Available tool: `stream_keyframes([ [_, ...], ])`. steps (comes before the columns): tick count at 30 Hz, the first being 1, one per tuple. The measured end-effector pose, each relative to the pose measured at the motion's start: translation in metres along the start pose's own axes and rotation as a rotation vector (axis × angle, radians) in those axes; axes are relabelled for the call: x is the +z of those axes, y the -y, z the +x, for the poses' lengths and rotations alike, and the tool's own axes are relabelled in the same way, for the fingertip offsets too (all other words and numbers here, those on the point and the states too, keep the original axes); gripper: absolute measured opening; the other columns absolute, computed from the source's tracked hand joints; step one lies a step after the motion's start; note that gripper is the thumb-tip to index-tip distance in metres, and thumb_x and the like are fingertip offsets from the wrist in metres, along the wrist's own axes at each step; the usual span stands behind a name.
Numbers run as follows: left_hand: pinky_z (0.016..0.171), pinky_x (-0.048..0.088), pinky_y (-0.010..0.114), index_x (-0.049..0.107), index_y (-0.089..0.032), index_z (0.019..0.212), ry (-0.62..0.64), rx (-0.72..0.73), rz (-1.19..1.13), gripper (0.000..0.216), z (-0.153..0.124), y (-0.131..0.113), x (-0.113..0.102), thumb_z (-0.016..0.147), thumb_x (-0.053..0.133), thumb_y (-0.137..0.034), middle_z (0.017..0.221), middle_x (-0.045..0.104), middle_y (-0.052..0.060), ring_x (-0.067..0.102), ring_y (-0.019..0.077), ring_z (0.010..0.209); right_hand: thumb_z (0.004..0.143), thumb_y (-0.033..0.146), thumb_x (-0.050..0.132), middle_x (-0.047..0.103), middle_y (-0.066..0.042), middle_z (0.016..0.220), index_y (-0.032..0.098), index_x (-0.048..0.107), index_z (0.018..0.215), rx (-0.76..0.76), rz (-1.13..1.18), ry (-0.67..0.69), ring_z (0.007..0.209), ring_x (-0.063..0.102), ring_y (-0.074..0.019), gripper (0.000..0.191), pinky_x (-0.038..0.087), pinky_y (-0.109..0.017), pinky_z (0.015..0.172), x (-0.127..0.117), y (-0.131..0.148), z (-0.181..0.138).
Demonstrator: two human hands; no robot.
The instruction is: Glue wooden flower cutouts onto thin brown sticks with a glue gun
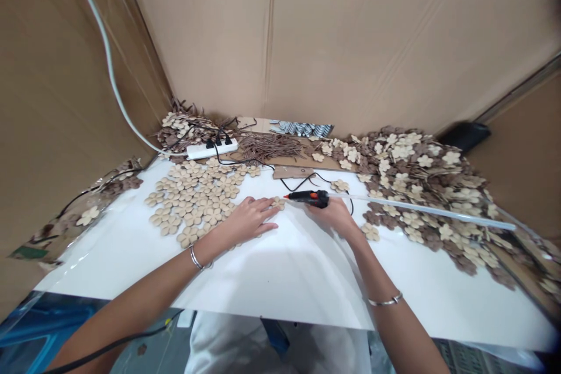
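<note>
My right hand [336, 217] is wrapped round a black hot glue gun [309, 197]. Its orange nozzle points left, and a long clear glue stick [421, 209] runs out of its back to the right. My left hand [250, 219] lies low over the white tabletop, fingers stretched out and thumb apart. Its fingertips touch a small beige felt flower [279, 203], partly covered by them. The nozzle tip is right beside that flower; I cannot tell whether they touch. Left of my left hand, many beige flowers [193, 190] are spread across the table.
A big heap of brown and beige flowers [407, 169] fills the right side. Along the back lie a white power strip [213, 148] with black plugs, a bundle of brown strips [272, 147] and striped pieces [302, 128]. Cardboard walls [350, 41] enclose the white table [280, 280].
</note>
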State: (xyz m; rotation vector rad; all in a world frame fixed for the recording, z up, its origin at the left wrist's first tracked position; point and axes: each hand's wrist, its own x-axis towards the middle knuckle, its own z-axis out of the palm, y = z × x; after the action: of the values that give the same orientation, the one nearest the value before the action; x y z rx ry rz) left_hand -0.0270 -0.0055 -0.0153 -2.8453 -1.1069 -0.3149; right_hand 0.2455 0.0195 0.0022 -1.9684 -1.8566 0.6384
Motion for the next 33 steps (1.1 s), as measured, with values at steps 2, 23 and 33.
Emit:
stream_keyframes([
  [2, 0.094, 0.038, 0.035, 0.05, -0.023, 0.136, -0.001, -0.002, -0.004, 0.048, 0.0, 0.0, 0.001, 0.099, 0.037, -0.051, 0.145, 0.051, 0.012, 0.051, 0.0228, 0.128, 0.071, 0.05, 0.066, 0.072, -0.005, 0.074, 0.018, 0.072, 0.077, 0.027, 0.042, -0.064, 0.073, 0.066, -0.0222, 0.033, 0.043, -0.026, 0.061, -0.006, 0.001, 0.011],
  [23, 0.093, 0.04, 0.036, 0.049, -0.023, 0.137, 0.007, -0.015, 0.009, 0.047, 0.0, -0.002, -0.002, 0.1, 0.035, -0.048, 0.143, 0.051, 0.012, 0.056, 0.0235, 0.122, 0.088, 0.03, 0.048, 0.064, -0.012, 0.114, 0.018, 0.059, 0.11, -0.222, -0.375, -0.105, 0.099, 0.059, -0.0265, 0.027, 0.038, -0.032, 0.072, -0.006, -0.007, 0.022],
  [33, 0.107, 0.029, 0.044, 0.066, -0.028, 0.118, -0.022, -0.098, -0.085, 0.04, 0.002, -0.005, -0.017, 0.099, 0.037, -0.049, 0.125, 0.064, 0.007, 0.055, 0.0235, 0.12, 0.085, 0.023, 0.048, 0.061, -0.011, 0.124, 0.017, 0.056, 0.121, -0.306, -0.32, -0.232, 0.114, 0.05, -0.0294, 0.038, 0.033, -0.04, 0.094, -0.004, -0.013, 0.01],
])
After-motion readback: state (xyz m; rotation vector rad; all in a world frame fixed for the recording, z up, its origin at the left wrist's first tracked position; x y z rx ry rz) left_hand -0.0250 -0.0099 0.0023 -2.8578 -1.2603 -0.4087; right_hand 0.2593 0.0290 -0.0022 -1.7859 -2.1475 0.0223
